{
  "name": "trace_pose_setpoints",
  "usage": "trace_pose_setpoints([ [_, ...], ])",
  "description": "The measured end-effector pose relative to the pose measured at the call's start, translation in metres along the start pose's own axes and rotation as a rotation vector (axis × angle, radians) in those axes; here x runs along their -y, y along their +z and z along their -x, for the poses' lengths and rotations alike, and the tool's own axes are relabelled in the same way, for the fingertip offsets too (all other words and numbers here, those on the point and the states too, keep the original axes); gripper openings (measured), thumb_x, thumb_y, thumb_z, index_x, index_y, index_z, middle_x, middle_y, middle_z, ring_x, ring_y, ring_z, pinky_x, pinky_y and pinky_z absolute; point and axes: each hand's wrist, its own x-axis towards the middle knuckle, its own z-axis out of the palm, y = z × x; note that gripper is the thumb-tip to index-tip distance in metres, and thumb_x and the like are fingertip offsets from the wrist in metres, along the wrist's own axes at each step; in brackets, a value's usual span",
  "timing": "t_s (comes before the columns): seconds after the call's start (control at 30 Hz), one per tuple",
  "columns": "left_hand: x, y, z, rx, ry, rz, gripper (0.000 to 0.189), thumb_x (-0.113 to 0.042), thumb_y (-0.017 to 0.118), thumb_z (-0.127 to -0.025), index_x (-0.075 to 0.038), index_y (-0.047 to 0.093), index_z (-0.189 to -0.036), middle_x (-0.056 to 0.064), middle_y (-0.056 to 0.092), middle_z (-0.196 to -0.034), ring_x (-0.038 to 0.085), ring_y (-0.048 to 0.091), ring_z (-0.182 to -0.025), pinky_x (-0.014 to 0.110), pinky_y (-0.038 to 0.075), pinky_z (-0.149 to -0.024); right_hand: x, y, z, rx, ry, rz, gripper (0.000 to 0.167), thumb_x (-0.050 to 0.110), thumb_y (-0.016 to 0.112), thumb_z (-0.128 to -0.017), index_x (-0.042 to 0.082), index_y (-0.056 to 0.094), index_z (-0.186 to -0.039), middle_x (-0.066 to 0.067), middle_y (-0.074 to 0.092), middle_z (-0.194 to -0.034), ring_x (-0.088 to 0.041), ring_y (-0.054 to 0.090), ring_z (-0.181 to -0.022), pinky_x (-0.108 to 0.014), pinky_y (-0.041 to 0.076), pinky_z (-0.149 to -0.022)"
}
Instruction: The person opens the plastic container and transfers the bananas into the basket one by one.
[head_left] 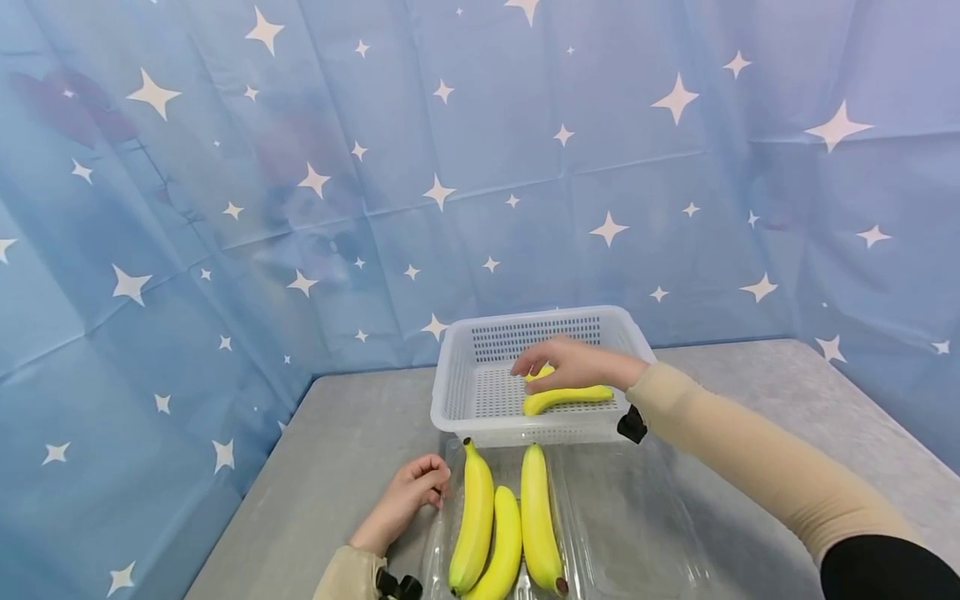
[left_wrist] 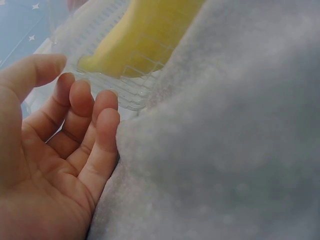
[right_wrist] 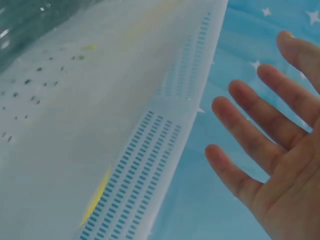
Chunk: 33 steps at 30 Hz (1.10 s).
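My right hand [head_left: 566,365] is over the white basket [head_left: 455,417], above a yellow banana [head_left: 566,398]; a second banana [head_left: 542,372] shows partly behind its fingers. In the right wrist view the fingers of this hand [right_wrist: 270,135] are spread and hold nothing, beside the slotted basket wall [right_wrist: 145,165]. My left hand [head_left: 412,492] is at the left edge of a clear plastic clamshell box [head_left: 637,517]. Its fingers [left_wrist: 102,130] bend loosely, with the thumb apart from them. Three bananas, a left one [head_left: 472,521], a middle one [head_left: 504,542] and a right one [head_left: 538,517], lie lengthwise in the box's left half.
The grey tabletop [head_left: 300,483] extends on both sides of the box. A blue curtain [head_left: 390,250] with white stars hangs close behind the basket and along the left side. The basket stands directly beyond the box.
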Motion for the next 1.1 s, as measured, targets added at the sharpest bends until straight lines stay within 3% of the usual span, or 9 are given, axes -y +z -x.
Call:
trace_pose_setpoints([
  [0.1,0.0,-0.001,0.0,0.003,-0.001,0.001,0.013,-0.016,0.06,-0.095,-0.005,0.057,-0.088,0.005,0.057,-0.076,0.014,0.054,-0.066,0.027,0.052,-0.061,0.005,0.003,0.004,-0.01,-0.03,0.024,0.033,0.026,0.067,-0.093,0.016,0.064,-0.124,0.003,0.063,-0.121,-0.022,0.06,-0.109,-0.044,0.048,-0.092],
  [0.4,0.0,-0.003,-0.001,0.003,-0.001,-0.015,0.014,-0.017,0.061,-0.095,-0.006,0.057,-0.088,0.004,0.056,-0.076,0.014,0.055,-0.065,0.027,0.052,-0.061,0.026,0.013,0.016,-0.026,-0.128,0.08,0.035,0.027,0.069,-0.091,0.021,0.063,-0.125,0.007,0.061,-0.124,-0.013,0.056,-0.111,-0.038,0.047,-0.093],
  [0.87,-0.001,-0.001,0.0,0.01,0.015,-0.004,0.013,-0.014,0.06,-0.095,-0.004,0.057,-0.088,0.006,0.055,-0.076,0.015,0.054,-0.066,0.027,0.052,-0.061,0.049,0.049,0.029,0.096,-0.283,0.174,0.036,0.027,0.07,-0.09,0.021,0.062,-0.125,0.009,0.059,-0.123,-0.006,0.056,-0.11,-0.027,0.047,-0.092],
  [1.1,0.0,-0.001,0.0,0.003,0.004,-0.011,0.013,-0.014,0.06,-0.095,-0.003,0.057,-0.089,0.005,0.055,-0.077,0.015,0.054,-0.066,0.028,0.052,-0.061,0.048,0.063,0.036,0.091,-0.332,0.285,0.038,0.03,0.074,-0.087,0.025,0.063,-0.123,0.014,0.06,-0.12,-0.003,0.056,-0.109,-0.035,0.045,-0.094],
])
